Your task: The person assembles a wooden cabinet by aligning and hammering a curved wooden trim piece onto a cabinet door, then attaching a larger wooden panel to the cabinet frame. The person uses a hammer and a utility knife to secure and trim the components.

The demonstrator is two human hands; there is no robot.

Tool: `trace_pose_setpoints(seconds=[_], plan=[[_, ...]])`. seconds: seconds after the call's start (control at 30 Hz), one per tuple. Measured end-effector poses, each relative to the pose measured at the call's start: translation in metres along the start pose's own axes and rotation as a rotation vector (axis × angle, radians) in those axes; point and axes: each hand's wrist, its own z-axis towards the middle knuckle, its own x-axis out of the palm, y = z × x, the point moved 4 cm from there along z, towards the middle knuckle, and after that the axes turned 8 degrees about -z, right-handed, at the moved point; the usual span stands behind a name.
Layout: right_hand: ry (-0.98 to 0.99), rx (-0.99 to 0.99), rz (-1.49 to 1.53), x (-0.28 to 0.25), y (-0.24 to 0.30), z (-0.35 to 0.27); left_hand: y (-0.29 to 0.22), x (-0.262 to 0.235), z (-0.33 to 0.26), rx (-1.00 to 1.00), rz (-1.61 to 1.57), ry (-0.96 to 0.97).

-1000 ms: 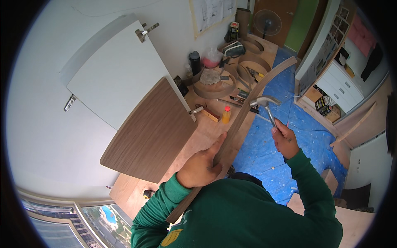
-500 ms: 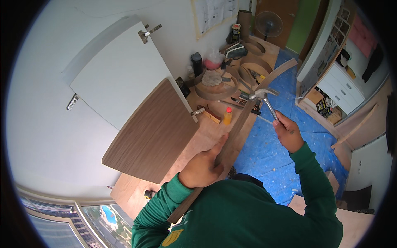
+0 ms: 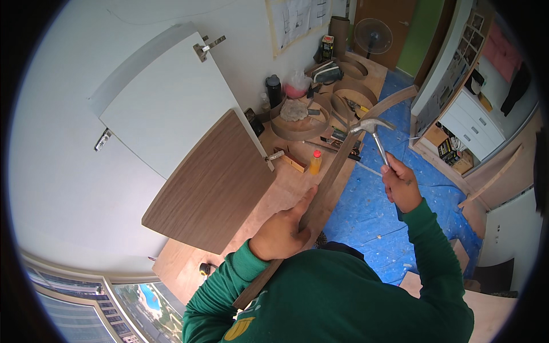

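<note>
A long, narrow wood-grain strip (image 3: 337,166) runs from beside my body toward the far right, its far end curving out past the bench edge. My left hand (image 3: 280,233) grips the strip near my body, index finger stretched along it; the other fingers are partly hidden. My right hand (image 3: 402,186) is closed around the handle of a metal claw hammer (image 3: 378,143). The hammer head overlaps the strip's far part in the picture; whether they touch I cannot tell. Left of the strip stands a yellow bottle with a red cap (image 3: 315,162).
Left of the workbench (image 3: 251,220) stands a white panel (image 3: 166,97) with hinges and a curved wood-grain panel (image 3: 211,188). Coiled strips (image 3: 300,134) and tools crowd the bench's far end. A tape measure (image 3: 205,268) lies near. Blue sheeting (image 3: 372,223) covers the floor.
The hammer and my right hand have shifted slightly to the right. The strip's far end has swung a little right and down in the view. My left hand keeps its place.
</note>
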Motion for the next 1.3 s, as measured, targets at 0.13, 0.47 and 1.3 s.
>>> trace_pose_setpoints(seconds=[0.13, 0.47, 1.3], plan=[[0.033, 0.061, -0.024, 0.004, -0.008, -0.002, 0.001, -0.001, -0.001, -0.050, 0.006, 0.023], [0.041, 0.031, 0.106, 0.011, -0.017, -0.012, 0.008, 0.001, -0.001, -0.070, -0.051, 0.015], [0.127, -0.354, -0.389, 0.086, 0.014, 0.000, 0.009, 0.008, 0.004, -0.056, 0.023, -0.009]])
